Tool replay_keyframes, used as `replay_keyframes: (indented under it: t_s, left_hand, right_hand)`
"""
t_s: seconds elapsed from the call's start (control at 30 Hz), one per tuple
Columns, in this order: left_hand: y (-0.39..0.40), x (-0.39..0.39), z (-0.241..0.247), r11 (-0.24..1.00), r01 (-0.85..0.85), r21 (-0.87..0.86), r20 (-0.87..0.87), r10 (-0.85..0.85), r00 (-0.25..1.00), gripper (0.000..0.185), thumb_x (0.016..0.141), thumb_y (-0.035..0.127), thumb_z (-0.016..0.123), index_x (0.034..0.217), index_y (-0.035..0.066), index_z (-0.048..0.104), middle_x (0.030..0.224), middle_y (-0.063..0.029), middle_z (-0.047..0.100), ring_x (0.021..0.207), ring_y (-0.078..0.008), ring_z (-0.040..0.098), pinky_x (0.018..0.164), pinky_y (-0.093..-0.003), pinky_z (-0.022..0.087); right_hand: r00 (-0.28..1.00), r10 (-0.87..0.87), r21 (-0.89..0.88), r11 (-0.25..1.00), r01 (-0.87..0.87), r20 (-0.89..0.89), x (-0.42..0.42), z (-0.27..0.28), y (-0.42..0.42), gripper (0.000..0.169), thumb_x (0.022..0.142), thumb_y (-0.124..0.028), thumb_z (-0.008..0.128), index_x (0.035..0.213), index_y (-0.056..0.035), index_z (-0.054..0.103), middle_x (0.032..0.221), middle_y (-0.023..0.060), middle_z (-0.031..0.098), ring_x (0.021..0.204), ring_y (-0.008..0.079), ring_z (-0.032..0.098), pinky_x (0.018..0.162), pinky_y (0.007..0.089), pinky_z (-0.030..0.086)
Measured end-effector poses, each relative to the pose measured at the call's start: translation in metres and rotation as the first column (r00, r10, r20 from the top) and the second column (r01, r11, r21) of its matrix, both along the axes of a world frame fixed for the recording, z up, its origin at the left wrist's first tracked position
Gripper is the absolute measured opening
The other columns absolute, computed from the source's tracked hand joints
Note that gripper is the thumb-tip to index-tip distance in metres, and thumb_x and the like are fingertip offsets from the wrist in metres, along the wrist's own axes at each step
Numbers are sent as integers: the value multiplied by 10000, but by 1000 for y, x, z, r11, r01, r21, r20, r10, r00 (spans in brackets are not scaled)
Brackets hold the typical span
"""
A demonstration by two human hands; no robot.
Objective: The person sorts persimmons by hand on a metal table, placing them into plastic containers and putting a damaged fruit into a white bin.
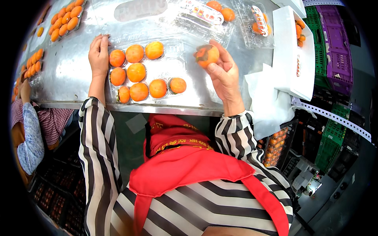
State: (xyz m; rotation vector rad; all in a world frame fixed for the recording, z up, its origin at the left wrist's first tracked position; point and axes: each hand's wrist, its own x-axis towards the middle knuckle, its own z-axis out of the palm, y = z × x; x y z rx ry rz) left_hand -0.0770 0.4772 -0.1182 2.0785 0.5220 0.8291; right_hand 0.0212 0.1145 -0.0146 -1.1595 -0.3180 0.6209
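A clear plastic clamshell tray (pixel 174 66) lies on the metal table before me, with several orange persimmons (pixel 136 72) in its left and near cups. Cups at its back right hold no fruit. My left hand (pixel 99 54) is at the tray's far left corner, thumb and fingers closed together there; whether they pinch the plastic is hidden. My right hand (pixel 223 69) holds one persimmon (pixel 207 56) between thumb and fingers, to the right of the tray, its leafy calyx turned to the left.
Labelled clear packs (pixel 248 38) with persimmons lie at the back right, beside a white box (pixel 292 59) of fruit. Filled trays (pixel 65 20) stand at the far left. A co-worker's patterned sleeve (pixel 31 138) shows at left. White plastic sheeting (pixel 262 97) hangs over the table's right edge.
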Motion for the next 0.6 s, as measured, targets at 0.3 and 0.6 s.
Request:
replay_keyframes:
  t_s: [0.3, 0.6]
  left_hand:
    - [0, 0, 2, 999, -19, -28, -17, 18, 1000, 348, 981, 245, 527, 806, -32, 645, 1086, -136, 670, 1159, -274, 558, 995, -339, 400]
    - [-1, 0, 4, 999, -23, -26, -22, 23, 999, 347, 983, 235, 522, 794, -33, 633, 1107, -128, 662, 1161, -264, 557, 996, -333, 399]
  right_hand:
    - [892, 37, 209, 976, 65, -451, 0, -3, -15, 492, 954, -247, 579, 1366, -56, 387, 1230, 202, 570, 1157, 370, 570, 942, 423, 531]
    - [974, -188, -101, 974, 201, 124, -1, 6, -14, 660, 825, -51, 713, 1395, -5, 384, 1303, 168, 514, 1164, 247, 559, 999, 359, 475]
